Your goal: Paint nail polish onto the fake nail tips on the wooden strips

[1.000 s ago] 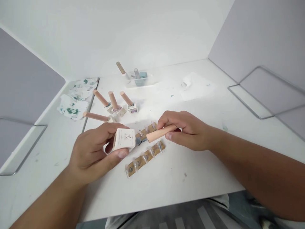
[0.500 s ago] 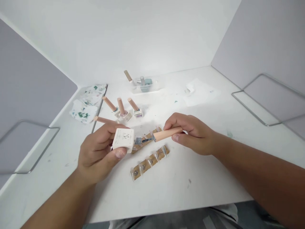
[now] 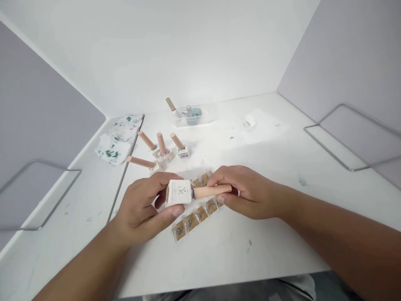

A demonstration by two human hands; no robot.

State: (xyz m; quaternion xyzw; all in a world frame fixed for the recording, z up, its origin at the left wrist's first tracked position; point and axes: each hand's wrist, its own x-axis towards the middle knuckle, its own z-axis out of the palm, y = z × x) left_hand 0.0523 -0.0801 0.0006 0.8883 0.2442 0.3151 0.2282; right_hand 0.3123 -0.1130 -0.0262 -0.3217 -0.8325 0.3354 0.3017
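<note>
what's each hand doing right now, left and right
left hand: closed, holding the square white bottle.
right hand: closed, grip on the wooden cap at the bottle's neck.

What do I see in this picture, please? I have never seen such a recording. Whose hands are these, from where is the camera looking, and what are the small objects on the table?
The camera sits on a person's head and looks down at their own two bare hands over a white table. The left hand holds a small square white bottle. The right hand grips its long wooden cap, which sits at the bottle's neck. Under the hands lie cardboard strips with clear nail tips. Behind stand four similar bottles, stained paper towels and a clear tray with more items.
</note>
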